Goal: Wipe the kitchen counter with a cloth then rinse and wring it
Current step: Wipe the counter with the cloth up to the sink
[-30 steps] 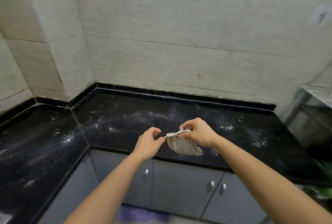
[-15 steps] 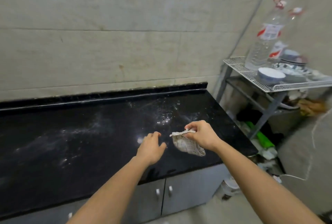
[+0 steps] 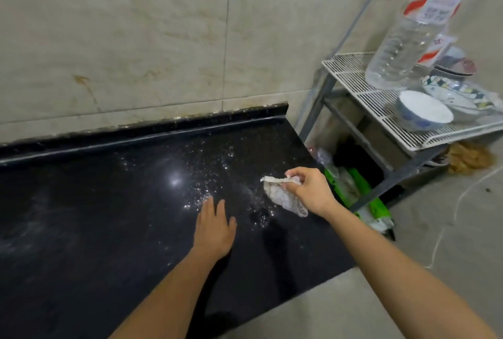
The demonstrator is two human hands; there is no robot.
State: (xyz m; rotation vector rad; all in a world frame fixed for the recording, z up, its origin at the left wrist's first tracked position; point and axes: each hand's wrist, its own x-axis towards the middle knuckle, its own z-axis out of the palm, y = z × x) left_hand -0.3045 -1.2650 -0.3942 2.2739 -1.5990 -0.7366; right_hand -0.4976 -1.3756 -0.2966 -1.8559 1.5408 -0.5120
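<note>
The cloth (image 3: 283,197) hung crumpled from its top edge, clear of the surface, above the right end of the counter (image 3: 109,216); the right hand (image 3: 307,191) alone pinched that edge, fingers curled round it. A second before, both hands had held the edge between them; the left hand (image 3: 215,225) had since let go and now lay lower, fingers straight and together, over the dark top just left of the cloth; whether it touched the stone could not be told. The view had swung from the corner to this right end, where white specks (image 3: 209,175) were scattered thickly just beyond the hands. That suggested wiping had not begun here, and that the cloth would be set down on this patch first. Beyond the counter's end stood a wire rack (image 3: 362,85) bearing a plastic bottle (image 3: 402,47) and a bowl (image 3: 423,111).
</note>
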